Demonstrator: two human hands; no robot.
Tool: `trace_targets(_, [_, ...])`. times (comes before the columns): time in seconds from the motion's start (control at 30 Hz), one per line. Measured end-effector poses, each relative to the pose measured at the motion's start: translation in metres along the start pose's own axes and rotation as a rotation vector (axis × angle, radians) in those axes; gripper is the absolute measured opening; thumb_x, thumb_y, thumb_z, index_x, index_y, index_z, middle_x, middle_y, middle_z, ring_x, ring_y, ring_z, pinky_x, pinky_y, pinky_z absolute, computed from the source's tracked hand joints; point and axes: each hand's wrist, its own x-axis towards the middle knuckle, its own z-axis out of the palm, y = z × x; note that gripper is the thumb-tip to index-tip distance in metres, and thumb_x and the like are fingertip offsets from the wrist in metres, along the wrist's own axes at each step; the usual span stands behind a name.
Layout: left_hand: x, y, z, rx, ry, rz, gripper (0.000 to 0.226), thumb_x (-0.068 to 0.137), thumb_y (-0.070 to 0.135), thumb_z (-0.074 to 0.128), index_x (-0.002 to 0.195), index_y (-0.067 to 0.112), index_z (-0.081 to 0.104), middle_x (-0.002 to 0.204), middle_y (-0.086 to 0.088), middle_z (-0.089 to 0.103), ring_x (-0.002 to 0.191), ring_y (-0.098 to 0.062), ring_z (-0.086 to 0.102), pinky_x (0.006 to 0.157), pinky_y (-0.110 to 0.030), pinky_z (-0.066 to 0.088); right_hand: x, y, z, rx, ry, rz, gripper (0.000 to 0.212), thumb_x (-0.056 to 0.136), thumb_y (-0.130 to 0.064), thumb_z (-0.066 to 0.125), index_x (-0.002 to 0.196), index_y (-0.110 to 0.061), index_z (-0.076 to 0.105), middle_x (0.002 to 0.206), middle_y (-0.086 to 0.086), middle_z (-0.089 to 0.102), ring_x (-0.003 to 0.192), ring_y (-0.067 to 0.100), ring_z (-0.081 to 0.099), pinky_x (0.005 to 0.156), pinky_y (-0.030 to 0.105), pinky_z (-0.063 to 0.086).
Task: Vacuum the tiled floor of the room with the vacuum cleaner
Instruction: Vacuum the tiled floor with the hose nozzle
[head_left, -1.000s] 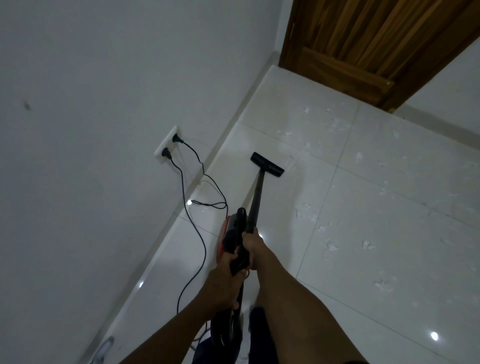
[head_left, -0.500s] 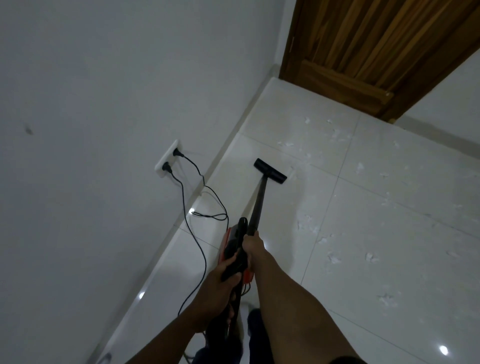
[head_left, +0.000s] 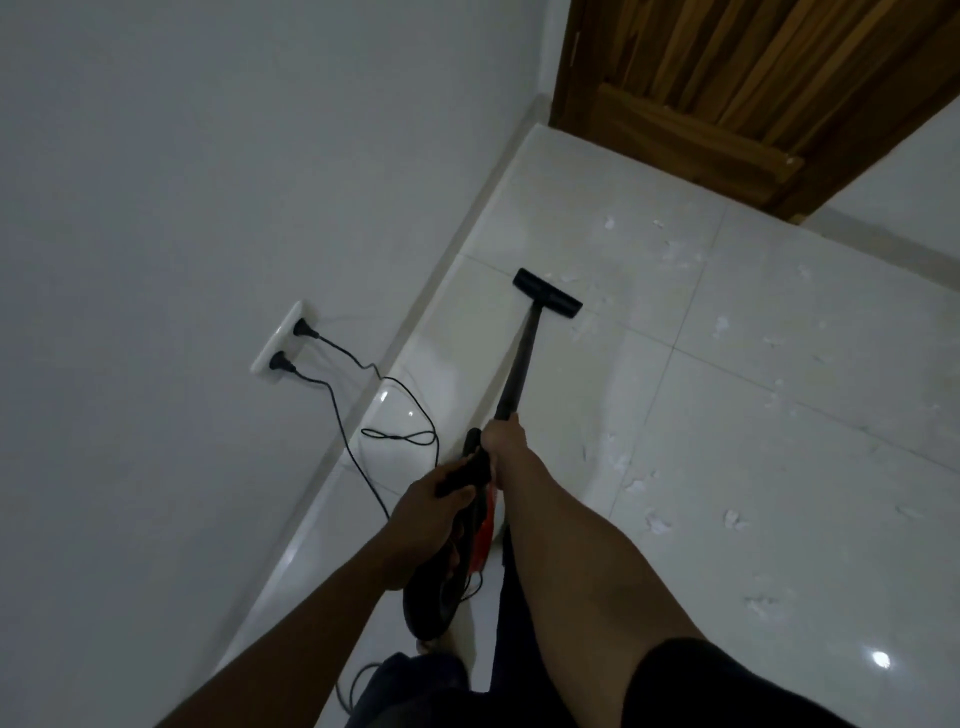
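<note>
The vacuum cleaner (head_left: 436, 597), a black handheld unit with a red panel, is held out low in front of the person, over the tiled floor (head_left: 753, 415) and close to the white wall (head_left: 208, 156) on the left. The left hand (head_left: 434, 499) is wrapped around the black handle (head_left: 465, 470) on top of the body, fingers curled under it. The right hand (head_left: 503, 436) is just ahead of the left and clamped on the near end of the black wand (head_left: 522, 358), forearm stretched forward. The two hands sit close together, almost touching, one behind the other along the machine.

From the right hand the wand slopes away and down to the flat black floor nozzle (head_left: 546, 292), which rests on the tiles well ahead of both hands, near the skirting (head_left: 457, 249). White paper scraps (head_left: 657, 522) lie scattered over the tiles to the right of the nozzle and wand.

On the wall a white socket plate (head_left: 275, 340) carries two black plugs (head_left: 301, 328); their thin black cables (head_left: 358, 457) trail down to the floor and loop beside the left hand. A wooden door (head_left: 727, 78) stands in the far corner.
</note>
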Motion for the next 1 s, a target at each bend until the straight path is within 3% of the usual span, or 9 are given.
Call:
trace_targets(0.17, [0.032,0.047,0.020,-0.022,0.041,-0.047,0.035,0.104,0.027,0.051,0.138,0.035,0.054,0.099,-0.012,0.073,0.079,-0.026,0.071,0.068,-0.034,0.058,0.027,-0.046,-0.027,0.013,-0.040,-0.013,0.066,0.099,-0.011,0.037,0.158,-0.025,0.010,0.131,0.018,0.053,0.092,0.023,0.060,0.082,0.040,0.055])
trace_targets(0.23, [0.042,0.063,0.027,-0.040,0.055,-0.056,0.036,0.104,0.030,0.051,0.139,0.037,0.052,0.102,-0.005,0.072,0.087,-0.031,0.072,0.073,-0.038,0.060,0.039,-0.066,-0.036,-0.069,-0.036,-0.025,0.070,0.098,-0.011,0.038,0.158,-0.028,0.006,0.130,0.017,0.055,0.097,0.027,0.061,0.084,0.039,0.055])
trace_targets(0.3, [0.048,0.077,0.033,-0.044,0.068,-0.066,0.035,0.104,0.031,0.051,0.137,0.039,0.050,0.101,-0.005,0.072,0.084,-0.036,0.071,0.066,-0.040,0.061,0.046,-0.080,-0.041,-0.081,-0.056,-0.050,0.066,0.099,-0.013,0.039,0.157,-0.026,0.011,0.136,0.017,0.051,0.108,0.032,0.059,0.086,0.035,0.051])
trace_targets(0.4, [0.049,0.092,0.039,-0.003,0.066,-0.099,0.035,0.104,0.032,0.049,0.139,0.038,0.048,0.101,-0.002,0.070,0.079,-0.023,0.071,0.057,-0.031,0.055,0.047,-0.082,-0.050,-0.064,-0.113,-0.087,0.058,0.099,-0.011,0.038,0.153,-0.020,0.021,0.142,0.018,0.045,0.121,0.034,0.053,0.083,0.031,0.041])
trace_targets(0.63, [0.057,0.113,0.040,-0.026,0.083,-0.105,0.034,0.104,0.033,0.049,0.137,0.043,0.047,0.105,-0.004,0.069,0.082,-0.025,0.070,0.059,-0.034,0.054,0.055,-0.116,-0.048,-0.192,-0.141,-0.016,0.069,0.099,-0.015,0.040,0.158,-0.030,0.007,0.136,0.015,0.050,0.101,0.026,0.056,0.082,0.036,0.051])
trace_targets(0.7, [0.062,0.120,0.040,-0.061,0.107,-0.095,0.032,0.104,0.033,0.050,0.133,0.044,0.049,0.097,-0.008,0.072,0.079,-0.034,0.071,0.063,-0.044,0.059,0.057,-0.124,-0.049,-0.172,-0.157,-0.034,0.066,0.097,-0.014,0.040,0.156,-0.026,0.013,0.138,0.017,0.049,0.110,0.031,0.056,0.090,0.041,0.051])
trace_targets(0.77, [0.069,0.127,0.037,-0.083,0.126,-0.084,0.031,0.104,0.032,0.051,0.133,0.043,0.051,0.087,-0.012,0.074,0.071,-0.035,0.070,0.061,-0.040,0.057,0.061,-0.135,-0.048,-0.099,-0.196,-0.064,0.060,0.098,-0.012,0.039,0.153,-0.020,0.019,0.144,0.019,0.043,0.123,0.036,0.051,0.099,0.044,0.047])
trace_targets(0.87, [0.079,0.139,0.033,-0.053,0.138,-0.065,0.032,0.104,0.029,0.051,0.134,0.039,0.052,0.067,-0.002,0.068,0.056,-0.019,0.061,0.051,-0.029,0.048,0.064,-0.153,-0.048,-0.088,-0.161,-0.033,0.062,0.099,-0.011,0.038,0.156,-0.022,0.017,0.139,0.017,0.048,0.116,0.034,0.056,0.087,0.038,0.050])
trace_targets(1.0, [0.085,0.153,0.028,-0.047,0.078,-0.112,0.028,0.102,0.028,0.054,0.128,0.039,0.056,0.067,-0.004,0.063,0.048,-0.016,0.057,0.048,-0.029,0.046,0.061,-0.151,-0.061,-0.013,-0.064,0.008,0.070,0.097,-0.013,0.042,0.157,-0.031,0.013,0.139,0.011,0.048,0.100,0.027,0.057,0.068,0.033,0.048])
